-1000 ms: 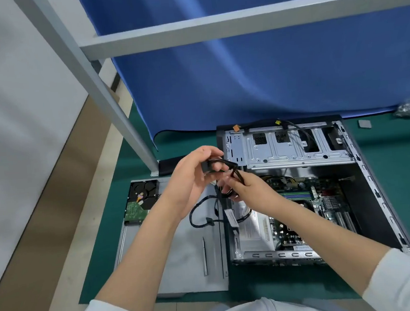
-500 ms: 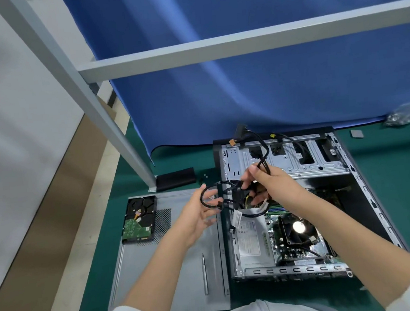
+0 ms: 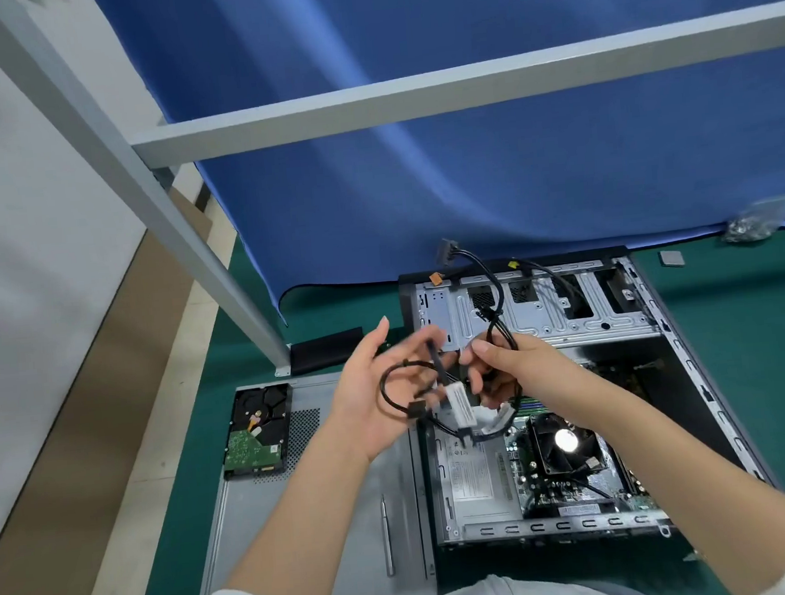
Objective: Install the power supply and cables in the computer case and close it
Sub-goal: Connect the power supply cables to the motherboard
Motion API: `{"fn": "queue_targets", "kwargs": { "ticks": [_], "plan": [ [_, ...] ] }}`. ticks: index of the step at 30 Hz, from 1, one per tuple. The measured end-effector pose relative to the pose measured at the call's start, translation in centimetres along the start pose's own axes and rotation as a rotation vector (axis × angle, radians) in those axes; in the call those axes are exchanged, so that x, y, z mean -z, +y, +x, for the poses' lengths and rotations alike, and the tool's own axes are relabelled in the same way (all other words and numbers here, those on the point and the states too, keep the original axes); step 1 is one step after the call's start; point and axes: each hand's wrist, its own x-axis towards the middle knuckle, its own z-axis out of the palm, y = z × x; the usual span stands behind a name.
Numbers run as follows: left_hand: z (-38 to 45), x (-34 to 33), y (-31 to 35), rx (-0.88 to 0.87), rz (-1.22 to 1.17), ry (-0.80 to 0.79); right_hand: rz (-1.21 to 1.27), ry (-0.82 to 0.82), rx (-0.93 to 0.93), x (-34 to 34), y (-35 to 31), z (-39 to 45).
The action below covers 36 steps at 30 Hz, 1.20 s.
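Both forearms reach forward from white sleeves, raised side by side and meeting in front of the person. The left hand (image 3: 370, 394) is turned palm up, its fingers spread and nearly straight, the thumb pointing upward; its fingertips are blurred. The right hand (image 3: 513, 372) faces it, knuckles up, fingers curled and the thumb pressed across toward the left hand, gripping a bundle of black cables (image 3: 456, 401). The two hands almost touch at the fingertips, and a cable loop hangs over the left palm.
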Motion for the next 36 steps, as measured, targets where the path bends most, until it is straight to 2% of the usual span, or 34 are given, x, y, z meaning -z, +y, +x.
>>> {"fn": "queue_targets", "kwargs": {
  "ticks": [4,7,10,13,15,17,19,22,25,28,32,36],
  "plan": [
    [-0.1,1.2,1.1,-0.213,0.055,0.101,0.062,0.137,-0.044,1.0,1.0,-0.2],
    [-0.7,2.0,1.8,-0.239,0.047,0.137,0.191,0.205,-0.078,1.8,1.5,-0.4],
    [-1.5,2.1,1.9,-0.285,-0.003,0.130,0.224,0.260,-0.106,2.0,1.9,-0.5],
    [-1.8,1.3,1.6,-0.358,0.046,0.168,0.263,0.295,-0.096,1.8,2.1,-0.5],
    [-1.8,0.7,1.5,-0.399,-0.066,0.193,0.258,0.351,-0.091,1.4,2.2,-0.4],
    [-1.8,0.5,1.8,-0.416,-0.278,0.207,0.215,0.438,-0.087,1.3,2.3,-0.3],
    [-1.8,0.6,2.1,-0.426,-0.362,0.238,0.170,0.497,-0.106,1.5,2.5,-0.3],
    [-2.0,1.2,2.1,-0.427,-0.229,0.288,0.167,0.414,-0.221,1.7,2.5,-0.2],
    [-2.2,1.5,2.0,-0.505,0.094,0.372,0.115,0.224,-0.330,0.0,2.5,0.2],
    [-2.2,1.6,2.0,-0.637,0.390,0.475,-0.027,0.024,-0.309,-3.2,2.8,1.1],
    [-2.8,2.0,2.1,-0.690,0.474,0.523,-0.191,-0.128,-0.194,-6.8,3.0,3.0],
    [-3.8,3.1,1.9,-0.668,0.472,0.568,-0.339,-0.116,-0.219,-9.2,4.6,4.7]
  ]
}}
